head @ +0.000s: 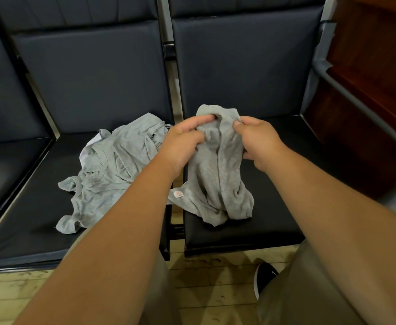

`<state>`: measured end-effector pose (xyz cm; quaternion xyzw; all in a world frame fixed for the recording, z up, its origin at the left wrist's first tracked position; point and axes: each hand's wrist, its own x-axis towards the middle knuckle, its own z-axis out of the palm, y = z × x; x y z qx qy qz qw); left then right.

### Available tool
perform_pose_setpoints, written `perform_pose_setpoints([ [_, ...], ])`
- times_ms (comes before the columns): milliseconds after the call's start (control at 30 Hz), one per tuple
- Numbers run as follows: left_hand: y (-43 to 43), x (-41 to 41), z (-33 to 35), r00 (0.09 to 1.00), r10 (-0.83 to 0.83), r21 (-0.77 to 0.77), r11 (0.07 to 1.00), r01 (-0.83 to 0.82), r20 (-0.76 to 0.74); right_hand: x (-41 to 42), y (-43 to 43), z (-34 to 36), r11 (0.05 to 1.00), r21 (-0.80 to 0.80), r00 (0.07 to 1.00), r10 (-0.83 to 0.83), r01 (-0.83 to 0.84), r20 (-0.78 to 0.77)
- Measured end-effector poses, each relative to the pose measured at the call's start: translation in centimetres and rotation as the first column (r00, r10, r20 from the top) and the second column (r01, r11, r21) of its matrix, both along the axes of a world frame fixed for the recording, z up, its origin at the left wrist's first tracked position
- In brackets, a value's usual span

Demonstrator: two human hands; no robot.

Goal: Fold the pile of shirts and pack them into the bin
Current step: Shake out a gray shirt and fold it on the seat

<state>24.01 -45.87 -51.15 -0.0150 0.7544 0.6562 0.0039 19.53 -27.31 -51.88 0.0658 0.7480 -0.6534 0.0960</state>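
A grey shirt hangs bunched above the right seat, its lower part resting on the cushion, with a small label showing at its left hem. My left hand grips its upper left part and my right hand pinches its upper right part, the two hands close together. A crumpled pile of grey shirts lies on the left seat, just left of my left forearm. No bin is in view.
Dark padded bench seats with backrests fill the view, split by a metal gap. A grey metal armrest and a brown wooden cabinet stand at the right. Pale wooden floor and a dark shoe lie below.
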Motion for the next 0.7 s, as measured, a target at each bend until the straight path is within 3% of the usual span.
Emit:
perform_pose_setpoints([
  [167,0.0,-0.2,-0.3,0.989,0.142,0.110,0.984,-0.137,-0.039,-0.5,-0.5,-0.1,0.975,-0.204,0.990,-0.060,0.085,0.126],
  [333,-0.3,-0.3,-0.9,0.990,0.097,0.135,0.987,-0.083,-0.099,0.7,-1.1,0.3,0.944,-0.285,0.982,0.185,-0.165,0.043],
  [433,-0.5,-0.5,-0.7,0.995,0.062,0.178,0.983,-0.046,-0.081,1.0,-1.5,0.3,0.941,-0.184,0.958,0.287,-0.284,-0.008],
  [700,-0.9,-1.1,-0.8,0.973,0.229,0.275,0.933,-0.232,0.043,0.8,-1.6,-0.2,0.966,0.087,0.966,0.250,-0.245,-0.061],
])
